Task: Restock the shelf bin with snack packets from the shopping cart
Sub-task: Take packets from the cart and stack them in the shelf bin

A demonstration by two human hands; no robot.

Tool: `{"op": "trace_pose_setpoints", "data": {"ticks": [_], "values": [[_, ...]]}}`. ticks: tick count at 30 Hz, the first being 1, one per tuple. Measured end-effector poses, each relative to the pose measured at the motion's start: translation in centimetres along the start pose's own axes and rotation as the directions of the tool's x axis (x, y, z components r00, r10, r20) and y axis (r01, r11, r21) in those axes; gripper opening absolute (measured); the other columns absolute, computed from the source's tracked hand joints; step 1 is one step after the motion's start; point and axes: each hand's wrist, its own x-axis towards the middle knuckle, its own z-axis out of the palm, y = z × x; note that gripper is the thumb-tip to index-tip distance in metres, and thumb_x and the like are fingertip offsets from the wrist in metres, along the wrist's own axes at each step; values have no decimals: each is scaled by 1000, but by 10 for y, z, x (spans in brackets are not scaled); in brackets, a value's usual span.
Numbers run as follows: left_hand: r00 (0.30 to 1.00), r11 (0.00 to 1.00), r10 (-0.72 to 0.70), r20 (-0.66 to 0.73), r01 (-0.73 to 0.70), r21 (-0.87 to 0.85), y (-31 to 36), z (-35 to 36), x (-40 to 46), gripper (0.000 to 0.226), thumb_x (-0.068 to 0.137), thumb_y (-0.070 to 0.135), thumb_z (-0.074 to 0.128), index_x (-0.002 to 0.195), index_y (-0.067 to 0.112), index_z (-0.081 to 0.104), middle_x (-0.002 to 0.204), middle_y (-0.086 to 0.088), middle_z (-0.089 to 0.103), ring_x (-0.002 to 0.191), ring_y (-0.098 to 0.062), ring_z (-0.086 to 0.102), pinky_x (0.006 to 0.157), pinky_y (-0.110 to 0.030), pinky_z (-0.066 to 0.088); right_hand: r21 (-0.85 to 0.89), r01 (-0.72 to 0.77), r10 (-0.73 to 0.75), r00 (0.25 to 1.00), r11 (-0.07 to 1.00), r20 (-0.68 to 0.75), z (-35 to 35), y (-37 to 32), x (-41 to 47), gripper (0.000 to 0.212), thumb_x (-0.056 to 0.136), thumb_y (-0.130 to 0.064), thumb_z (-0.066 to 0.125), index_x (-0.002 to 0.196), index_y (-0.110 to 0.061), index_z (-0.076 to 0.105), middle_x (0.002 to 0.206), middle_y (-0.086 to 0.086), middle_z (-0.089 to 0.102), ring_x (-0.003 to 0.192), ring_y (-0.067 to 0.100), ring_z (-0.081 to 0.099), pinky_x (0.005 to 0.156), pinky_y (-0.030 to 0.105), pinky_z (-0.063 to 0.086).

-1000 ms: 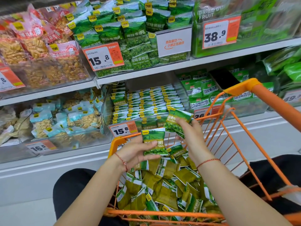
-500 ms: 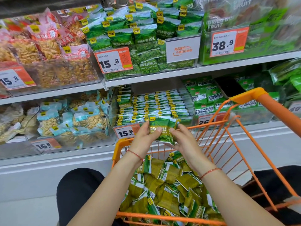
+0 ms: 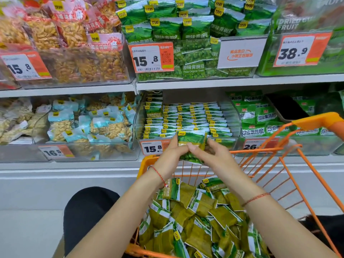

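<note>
Both hands hold a small stack of green pea snack packets (image 3: 191, 144) upright, just in front of the clear shelf bin (image 3: 235, 116) on the lower shelf. My left hand (image 3: 170, 159) grips the stack's left side and my right hand (image 3: 212, 155) pinches its right side. The bin holds neat rows of the same green packets (image 3: 188, 118). Below my arms, the orange shopping cart (image 3: 279, 149) carries a loose heap of several more packets (image 3: 197, 216).
Neighbouring bins hold peanut packs (image 3: 89, 125) to the left and other green snacks (image 3: 260, 118) to the right. An upper shelf (image 3: 195, 83) with price tags overhangs the bin. A dark phone (image 3: 286, 107) leans at the cart's handle end. My dark-clad knees flank the cart.
Each hand held its own packet a second ago; they came together into one stack and rose toward the bin's front edge. The camera view shifted slightly downward on the shelves.
</note>
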Motion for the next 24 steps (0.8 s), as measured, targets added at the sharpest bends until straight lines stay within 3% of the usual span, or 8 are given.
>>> {"op": "trace_pose_setpoints", "data": {"ticks": [6, 10, 11, 13, 15, 18, 21, 24], "values": [[993, 997, 17, -116, -25, -71, 17, -44, 54, 71, 87, 23, 51, 150, 18, 20, 151, -6, 33, 127, -20, 44, 95, -34, 43, -170, 13, 4, 995, 985, 96, 17, -26, 75, 30, 78, -31, 75, 104, -21, 65, 95, -9, 71, 84, 3, 66, 68, 13, 49], [981, 975, 128, -147, -97, 201, 12, -83, 76, 76, 79, 39, 53, 148, 21, 29, 153, 1, 30, 137, -15, 30, 107, -34, 33, -199, 19, 4, 993, 980, 114, 35, -30, 126, 24, 78, -24, 76, 98, -17, 65, 91, -8, 71, 83, 0, 66, 69, 10, 50], [941, 893, 283, -183, -190, 407, 8, -95, 77, 68, 86, 40, 49, 148, 22, 29, 149, -1, 37, 135, -17, 33, 108, -35, 32, -210, 21, 1, 995, 978, 103, 37, -26, 140, 30, 76, -26, 77, 102, -15, 64, 95, -5, 71, 89, 5, 67, 77, 16, 53], [758, 540, 631, -165, -276, 795, -2, -118, 79, 56, 93, 33, 41, 145, 13, 34, 132, -9, 52, 122, -22, 42, 104, -36, 33, -225, -4, 21, 997, 974, 72, 43, -17, 166, 60, 70, -40, 80, 116, -9, 59, 112, 0, 67, 103, 15, 63, 92, 32, 51], [625, 388, 764, -158, -250, 887, -13, -142, 85, 49, 93, 24, 43, 137, 3, 43, 120, -16, 56, 113, -27, 43, 101, -41, 34, -222, -57, 67, 997, 973, 36, 48, -9, 186, 76, 67, -48, 79, 126, -8, 50, 117, -3, 57, 105, 15, 56, 93, 32, 46], [603, 531, 727, -327, -193, 825, -16, -164, 97, 48, 93, 27, 41, 132, 1, 47, 119, -17, 57, 110, -25, 42, 98, -34, 31, -194, -70, 83, 995, 979, 61, 61, 2, 210, 68, 65, -46, 81, 118, -20, 46, 113, -6, 53, 104, 11, 53, 94, 30, 43], [573, 608, 710, -409, -205, 767, -13, -170, 103, 46, 91, 26, 42, 129, 0, 49, 123, -15, 57, 113, -20, 42, 98, -27, 29, -162, -88, 101, 992, 983, 78, 79, 12, 231, 100, 66, -36, 83, 145, -7, 30, 140, 5, 44, 132, 23, 42, 111, 42, 34], [594, 604, 701, -396, -197, 772, -15, -168, 105, 46, 91, 26, 42, 130, 2, 48, 125, -13, 55, 115, -21, 43, 97, -24, 28, -134, -71, 83, 993, 989, 88, 91, 17, 247, 111, 50, -45, 89, 142, -10, 38, 142, 6, 48, 129, 23, 47, 111, 43, 35]]}}
